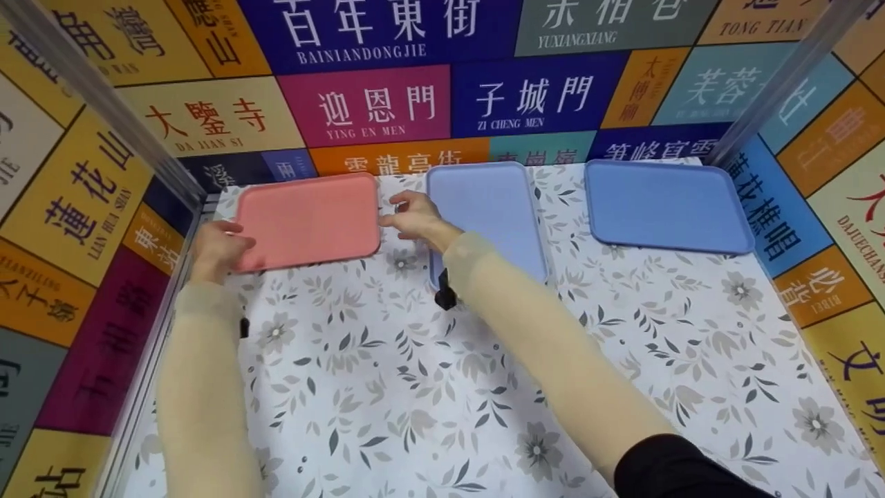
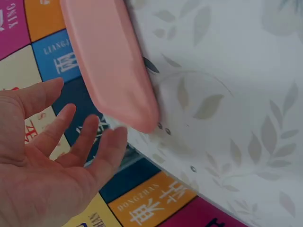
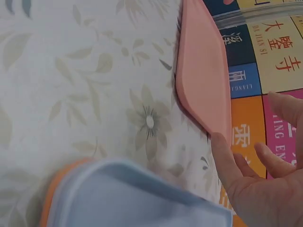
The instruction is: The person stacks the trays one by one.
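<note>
A pink tray lies flat at the back left of the patterned tabletop. At its left edge is my left hand, fingers extended and apart; the left wrist view has the fingertips close to the tray's rounded corner. My right hand hovers by the opposite edge with loosely bent fingers, its fingertips right at the rim in the head view. Its wrist passes over a light blue tray standing lengthwise in the middle. Under that one, an orange tray edge shows in the right wrist view.
A darker blue tray lies at the back right. Colourful panels with Chinese lettering wall in the back and both sides, and metal posts stand at the corners. White cloth with grey leaves covers the table.
</note>
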`<state>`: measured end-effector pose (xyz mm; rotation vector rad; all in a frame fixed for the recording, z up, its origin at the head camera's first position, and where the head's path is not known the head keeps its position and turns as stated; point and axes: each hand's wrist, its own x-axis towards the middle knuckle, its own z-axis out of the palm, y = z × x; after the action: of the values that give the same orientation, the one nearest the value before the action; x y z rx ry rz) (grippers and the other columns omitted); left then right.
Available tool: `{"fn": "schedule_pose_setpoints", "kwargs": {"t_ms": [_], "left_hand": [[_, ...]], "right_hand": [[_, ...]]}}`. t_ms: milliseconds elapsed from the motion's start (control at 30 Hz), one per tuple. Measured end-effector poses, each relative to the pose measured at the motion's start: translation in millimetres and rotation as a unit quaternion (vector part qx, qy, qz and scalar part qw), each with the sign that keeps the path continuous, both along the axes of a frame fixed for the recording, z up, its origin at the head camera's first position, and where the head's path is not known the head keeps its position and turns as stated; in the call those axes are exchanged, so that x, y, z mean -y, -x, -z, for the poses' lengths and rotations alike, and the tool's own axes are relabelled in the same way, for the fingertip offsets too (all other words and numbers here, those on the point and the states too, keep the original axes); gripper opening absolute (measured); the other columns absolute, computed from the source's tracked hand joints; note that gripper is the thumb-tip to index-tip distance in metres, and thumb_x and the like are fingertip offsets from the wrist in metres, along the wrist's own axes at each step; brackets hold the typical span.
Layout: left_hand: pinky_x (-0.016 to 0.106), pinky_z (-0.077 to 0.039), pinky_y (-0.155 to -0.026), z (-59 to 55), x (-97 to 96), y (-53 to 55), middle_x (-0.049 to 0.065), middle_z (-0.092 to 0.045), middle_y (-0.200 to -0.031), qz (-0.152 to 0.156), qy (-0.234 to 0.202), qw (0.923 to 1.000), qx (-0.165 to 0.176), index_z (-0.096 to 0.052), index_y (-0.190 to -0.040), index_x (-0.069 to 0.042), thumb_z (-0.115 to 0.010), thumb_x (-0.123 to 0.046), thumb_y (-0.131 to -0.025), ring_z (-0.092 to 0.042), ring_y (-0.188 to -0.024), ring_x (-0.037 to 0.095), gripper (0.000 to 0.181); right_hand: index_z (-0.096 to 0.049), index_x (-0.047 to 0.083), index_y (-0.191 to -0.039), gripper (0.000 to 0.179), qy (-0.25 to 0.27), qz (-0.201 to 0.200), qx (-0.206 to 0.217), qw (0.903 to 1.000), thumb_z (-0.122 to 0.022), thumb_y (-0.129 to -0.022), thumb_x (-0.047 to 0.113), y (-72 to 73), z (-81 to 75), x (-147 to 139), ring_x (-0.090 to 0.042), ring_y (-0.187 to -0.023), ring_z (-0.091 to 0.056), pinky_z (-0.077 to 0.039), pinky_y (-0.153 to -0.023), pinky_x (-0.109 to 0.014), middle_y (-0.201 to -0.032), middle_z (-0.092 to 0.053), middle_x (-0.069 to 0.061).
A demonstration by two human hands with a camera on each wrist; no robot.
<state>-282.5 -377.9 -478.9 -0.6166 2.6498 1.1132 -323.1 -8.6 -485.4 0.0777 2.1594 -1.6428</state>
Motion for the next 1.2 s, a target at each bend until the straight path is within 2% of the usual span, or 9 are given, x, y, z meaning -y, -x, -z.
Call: {"fn": "schedule_pose_setpoints", "kwargs": {"t_ms": [167, 300, 433, 633, 767, 867, 1033, 1100, 1200], "left_hand": [[0.052, -0.046, -0.125, 9.6, 9.2, 1.6, 0.034, -0.051, -0.166, -0.009, 0.036, 0.9993, 0.006, -0.051, -0.163, 0.004, -0.069, -0.022, -0.103, -0.049, -0.146, 0.045, 0.068], [0.054, -0.038, -0.136, 19.9, 16.7, 4.3, 0.035, -0.041, -0.174, -0.028, 0.011, 0.9995, 0.01, -0.042, -0.168, 0.005, -0.068, -0.021, -0.104, -0.04, -0.16, 0.047, 0.074], [0.051, -0.041, -0.136, 28.5, 21.2, 7.5, 0.032, -0.031, -0.18, -0.059, -0.048, 0.9967, 0.027, -0.026, -0.176, 0.002, -0.065, -0.017, -0.107, -0.04, -0.163, 0.043, 0.081], [0.051, -0.04, -0.137, 35.3, 25.7, 11.4, 0.033, -0.033, -0.179, -0.064, -0.068, 0.9952, 0.027, -0.021, -0.177, 0.002, -0.061, -0.016, -0.109, -0.041, -0.163, 0.044, 0.081], [0.05, -0.041, -0.137, 37.9, 28.1, 10.8, 0.032, -0.037, -0.178, -0.061, -0.058, 0.9961, 0.026, -0.025, -0.176, 0.002, -0.059, -0.017, -0.109, -0.044, -0.162, 0.042, 0.077], [0.046, -0.044, -0.133, 39.4, 30.1, 9.1, 0.03, -0.038, -0.178, -0.063, -0.058, 0.9958, 0.034, -0.027, -0.176, 0.001, -0.055, -0.016, -0.111, -0.046, -0.159, 0.039, 0.073], [0.026, -0.057, -0.108, 41.4, 33.0, 7.6, 0.025, -0.042, -0.176, -0.073, -0.09, 0.9925, 0.039, -0.028, -0.177, -0.004, -0.05, -0.013, -0.112, -0.06, -0.133, 0.022, 0.07], [0.021, -0.059, -0.1, 41.5, 33.2, 7.3, 0.025, -0.042, -0.175, -0.077, -0.106, 0.9909, 0.032, -0.028, -0.177, -0.005, -0.05, -0.012, -0.111, -0.062, -0.118, 0.014, 0.071], [0.021, -0.061, -0.101, 40.8, 32.4, 6.8, 0.025, -0.04, -0.176, -0.086, -0.136, 0.9868, 0.02, -0.028, -0.178, -0.006, -0.049, -0.011, -0.11, -0.062, -0.106, 0.006, 0.071]], "right_hand": [[-0.055, 0.004, -0.159, 0.066, 0.018, 0.001, 0.012, 0.9998, -0.084, -0.101, 0.018, 2.3, 10.6, 14, -0.036, -0.142, -0.063, -0.063, -0.115, -0.047, -0.165, -0.048, -0.023], [-0.054, 0.003, -0.16, 0.07, 0.03, 0.015, 0.025, 0.9992, -0.085, -0.1, 0.017, 1.1, 22.4, 26, -0.036, -0.141, -0.063, -0.063, -0.114, -0.049, -0.164, -0.049, -0.023], [-0.055, 0.007, -0.161, 0.071, 0.024, 0.022, 0.034, 0.9989, -0.087, -0.098, 0.017, -0.7, 32.0, 35, -0.034, -0.133, -0.068, -0.064, -0.106, -0.044, -0.161, -0.054, -0.021], [-0.055, 0.007, -0.162, 0.072, 0.018, 0.009, 0.016, 0.9997, -0.086, -0.098, 0.014, 1.5, 40.7, 42, -0.025, -0.129, -0.062, -0.059, -0.099, -0.031, -0.157, -0.061, -0.02], [-0.054, 0.005, -0.163, 0.073, 0.047, 0.022, 0.024, 0.9984, -0.085, -0.096, 0.004, 3.0, 44.0, 46, -0.029, -0.132, -0.065, -0.064, -0.107, -0.039, -0.155, -0.063, -0.022], [-0.053, 0.003, -0.164, 0.074, 0.059, 0.025, 0.026, 0.9976, -0.079, -0.096, -0.005, 3.4, 45.6, 48, -0.027, -0.126, -0.067, -0.065, -0.108, -0.044, -0.155, -0.063, -0.024], [-0.055, 0.002, -0.163, 0.075, 0.048, 0.02, 0.007, 0.9986, -0.068, -0.092, -0.017, 3.3, 49.1, 48, -0.019, -0.098, -0.065, -0.064, -0.085, -0.034, -0.15, -0.066, -0.027], [-0.055, 0.002, -0.163, 0.076, 0.041, 0.019, -0.007, 0.999, -0.065, -0.09, -0.018, 2.7, 50.1, 48, -0.017, -0.096, -0.063, -0.059, -0.077, -0.029, -0.148, -0.068, -0.026], [-0.054, 0.003, -0.163, 0.078, 0.041, 0.015, -0.023, 0.9988, -0.062, -0.09, -0.019, 2.4, 50.5, 47, -0.017, -0.102, -0.063, -0.059, -0.079, -0.028, -0.147, -0.068, -0.026]]}}
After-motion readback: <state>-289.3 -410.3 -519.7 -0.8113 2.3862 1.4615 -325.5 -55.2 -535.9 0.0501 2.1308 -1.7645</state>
